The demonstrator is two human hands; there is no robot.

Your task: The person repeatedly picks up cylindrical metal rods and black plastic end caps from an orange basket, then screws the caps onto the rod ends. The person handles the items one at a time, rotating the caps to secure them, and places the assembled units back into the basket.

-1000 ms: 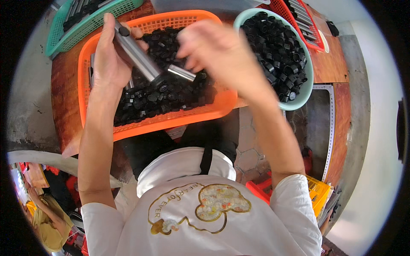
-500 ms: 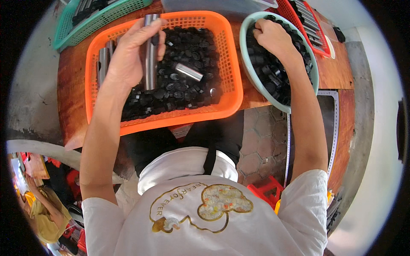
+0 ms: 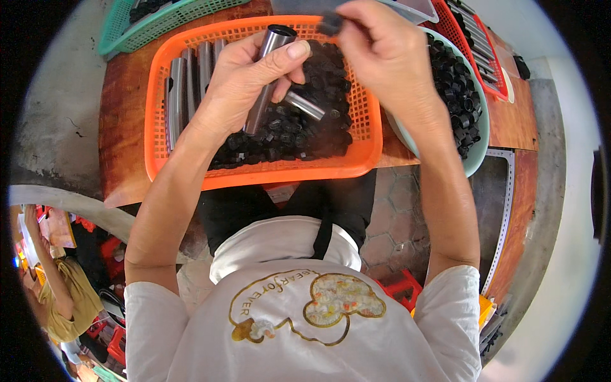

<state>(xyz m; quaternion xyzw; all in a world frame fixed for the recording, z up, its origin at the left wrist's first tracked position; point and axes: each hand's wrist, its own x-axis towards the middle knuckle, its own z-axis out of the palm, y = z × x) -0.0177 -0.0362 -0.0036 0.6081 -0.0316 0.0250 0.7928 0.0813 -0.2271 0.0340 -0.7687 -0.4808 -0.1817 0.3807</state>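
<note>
My left hand (image 3: 254, 73) is wrapped round a shiny metal tube (image 3: 258, 109), held tilted above the orange basket (image 3: 280, 176). The tube's upper end shows a dark round opening. To its right, my right hand (image 3: 385, 48) pinches a small black cap (image 3: 330, 24), blurred by motion, a little beyond the tube's top and apart from it. Below the hands, many small black caps (image 3: 280, 137) fill the basket. A short metal tube (image 3: 304, 104) lies on them, and several longer tubes (image 3: 181, 89) stand along the basket's left side.
At right, partly behind my right forearm, a pale green basin (image 3: 478, 156) holds more black parts. Beyond it stands a red basket (image 3: 493, 70) of metal tubes. A green basket (image 3: 137, 38) sits at far left on the wooden table (image 3: 121, 127). Another person (image 3: 70, 296) works at lower left.
My right hand has come out of the basin and moved left with a black cap. My left hand has shifted right and tilted the tube. The view has shifted slightly.
</note>
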